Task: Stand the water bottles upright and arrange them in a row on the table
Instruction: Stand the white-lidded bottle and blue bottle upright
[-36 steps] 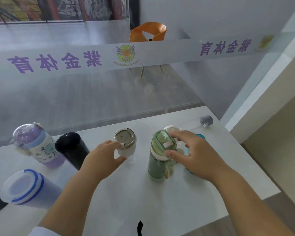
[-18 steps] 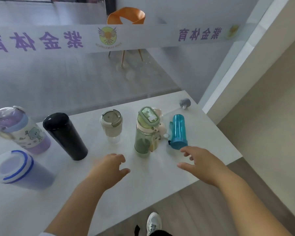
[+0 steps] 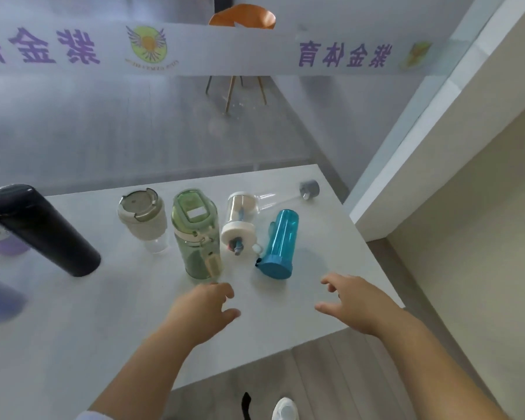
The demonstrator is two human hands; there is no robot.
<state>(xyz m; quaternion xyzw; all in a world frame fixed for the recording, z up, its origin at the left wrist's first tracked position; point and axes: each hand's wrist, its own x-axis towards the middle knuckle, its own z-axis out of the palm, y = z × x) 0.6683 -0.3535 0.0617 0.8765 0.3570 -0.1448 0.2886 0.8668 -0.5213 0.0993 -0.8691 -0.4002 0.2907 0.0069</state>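
Observation:
On the white table a black bottle, a cream-lidded cup and a green bottle stand upright side by side. A clear bottle with a white lid and a blue bottle lie on their sides to the right of the green one. A purple bottle shows at the left edge, partly hidden. My left hand hovers just in front of the green bottle, fingers apart, holding nothing. My right hand is spread open right of and nearer than the blue bottle.
A small grey cap lies near the table's far right corner. A glass wall with a frosted lettered band runs behind the table, an orange chair beyond it. A white wall stands to the right. The table's front edge lies under my forearms.
Both hands let go of the cream-lidded cup and the green bottle and drew back toward me. The view shifted right, so the left bottles slid out of frame.

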